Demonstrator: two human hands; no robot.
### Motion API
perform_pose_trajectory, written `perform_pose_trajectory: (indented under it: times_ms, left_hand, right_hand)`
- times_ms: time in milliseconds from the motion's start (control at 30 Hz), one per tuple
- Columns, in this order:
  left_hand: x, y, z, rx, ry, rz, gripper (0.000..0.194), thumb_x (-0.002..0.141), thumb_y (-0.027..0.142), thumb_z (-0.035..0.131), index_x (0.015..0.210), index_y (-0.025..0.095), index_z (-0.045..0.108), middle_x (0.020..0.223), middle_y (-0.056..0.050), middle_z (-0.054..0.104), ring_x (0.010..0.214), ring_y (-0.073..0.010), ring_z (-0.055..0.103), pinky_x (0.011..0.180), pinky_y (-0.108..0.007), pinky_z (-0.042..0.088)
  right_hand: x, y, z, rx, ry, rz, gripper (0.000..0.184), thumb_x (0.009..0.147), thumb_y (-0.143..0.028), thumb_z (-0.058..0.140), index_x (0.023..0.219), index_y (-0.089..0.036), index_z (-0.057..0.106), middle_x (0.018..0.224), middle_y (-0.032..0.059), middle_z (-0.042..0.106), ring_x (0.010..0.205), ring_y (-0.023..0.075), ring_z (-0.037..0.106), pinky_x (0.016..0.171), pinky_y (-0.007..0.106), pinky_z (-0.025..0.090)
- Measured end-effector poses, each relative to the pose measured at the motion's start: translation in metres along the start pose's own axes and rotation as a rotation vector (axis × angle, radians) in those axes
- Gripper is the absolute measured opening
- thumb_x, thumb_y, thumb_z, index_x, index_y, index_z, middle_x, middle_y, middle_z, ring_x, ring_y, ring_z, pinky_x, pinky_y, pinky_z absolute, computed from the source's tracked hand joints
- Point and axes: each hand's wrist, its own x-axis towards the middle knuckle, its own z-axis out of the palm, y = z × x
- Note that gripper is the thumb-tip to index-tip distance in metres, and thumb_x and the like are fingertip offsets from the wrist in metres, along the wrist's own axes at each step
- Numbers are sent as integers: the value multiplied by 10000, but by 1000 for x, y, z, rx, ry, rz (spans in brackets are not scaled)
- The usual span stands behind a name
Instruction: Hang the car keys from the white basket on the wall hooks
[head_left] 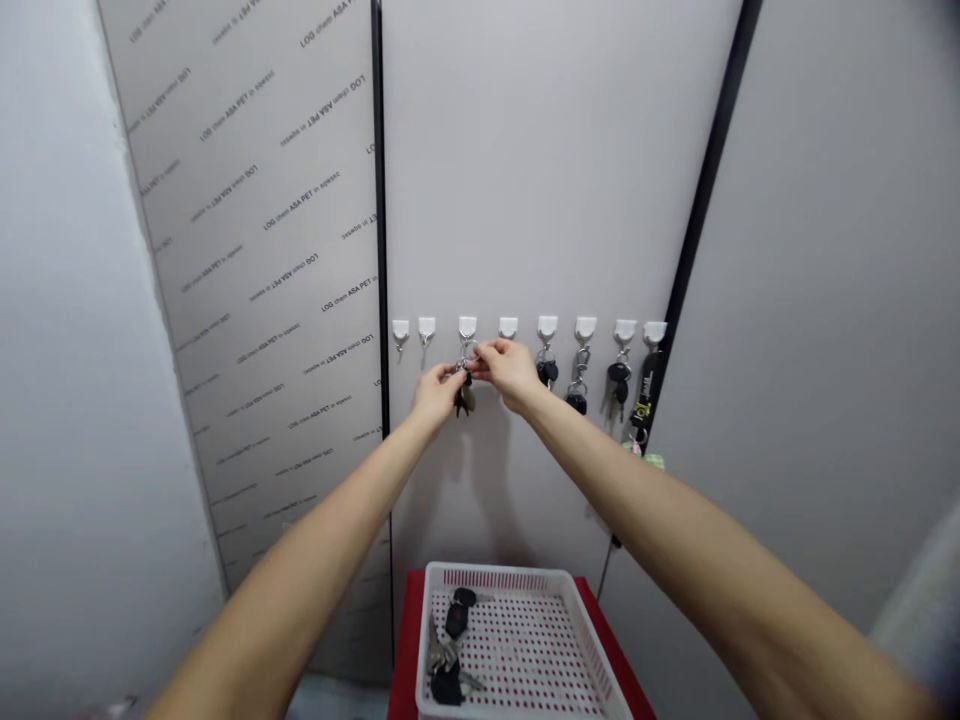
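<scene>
My left hand (439,392) and my right hand (506,368) meet just under the third white hook from the left (467,327). Between their fingertips is a bunch of keys (465,398) with a metal ring at its top, close below the hook. Whether the ring sits on the hook I cannot tell. Both hands are closed in a pinch, the left low on the ring, the right at its upper side. Right of my right hand, dark keys (548,371) hang from another hook (547,327).
Several white hooks run in a row across the pale panel (540,160). More key sets (619,385) and a black strap (649,380) hang at the right. Below, a white perforated basket (592,640) holds several keys (456,620) on a red surface (405,640).
</scene>
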Motion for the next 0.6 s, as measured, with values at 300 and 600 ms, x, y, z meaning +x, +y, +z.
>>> perform_pose_trajectory:
  times_ms: [300,600]
  left_hand:
    - [22,-11,4,171,59,-124,184,637,232,460,754,106,526,548,-7,522,498,-83,475,543,-240,396]
    - [-75,-106,-16,293,-122,-146,246,638,161,443,872,107,500,861,-71,555,770,-119,502,714,-255,378]
  right_hand:
    - [31,11,10,-270,132,49,84,618,-68,432,559,-109,474,431,-19,468,428,88,497,488,264,429]
    - [-80,110,-33,-558,-158,-219,233,635,-143,385,825,-122,518,744,20,558,665,86,498,647,224,390]
